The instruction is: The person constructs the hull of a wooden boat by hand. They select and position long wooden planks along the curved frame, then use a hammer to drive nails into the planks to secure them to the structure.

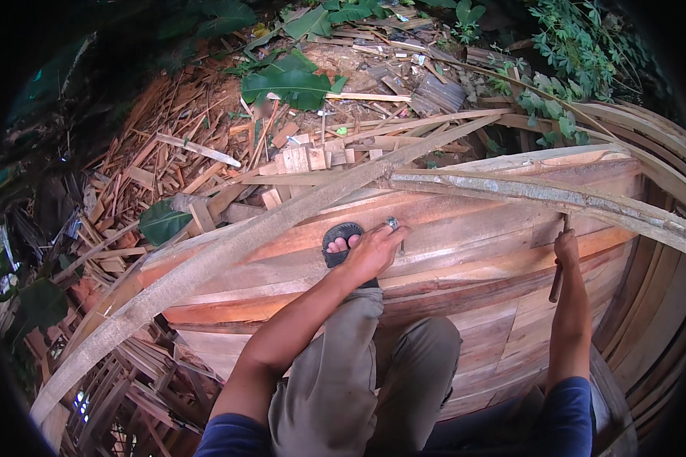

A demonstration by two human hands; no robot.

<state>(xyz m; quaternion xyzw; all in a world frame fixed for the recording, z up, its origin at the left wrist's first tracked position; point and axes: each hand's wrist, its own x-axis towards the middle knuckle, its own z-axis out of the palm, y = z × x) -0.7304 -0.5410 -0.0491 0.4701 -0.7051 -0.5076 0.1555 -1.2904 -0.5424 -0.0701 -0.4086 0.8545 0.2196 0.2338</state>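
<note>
My left hand (373, 251) rests low over the planks of a curved wooden hull (465, 236), its fingers pinched together. A short, thin dark piece like a nail (402, 245) shows just below its fingertips. There is a ring (392, 222) on one of its fingers. Farther right, my right hand (566, 247) is wrapped round a hammer (556, 286); the handle's end sticks out below the fist and a narrow part rises above it. Beside my left hand, my sandalled foot (342, 242) stands on the planks.
A long pale beam (267, 236) slants across the left side. Another rough-edged plank (541, 194) lies across the far right of the hull. Beyond are heaped wood offcuts (305, 158), scattered scraps and broad green leaves (290, 84). Bent side planks (655, 312) curve along the right.
</note>
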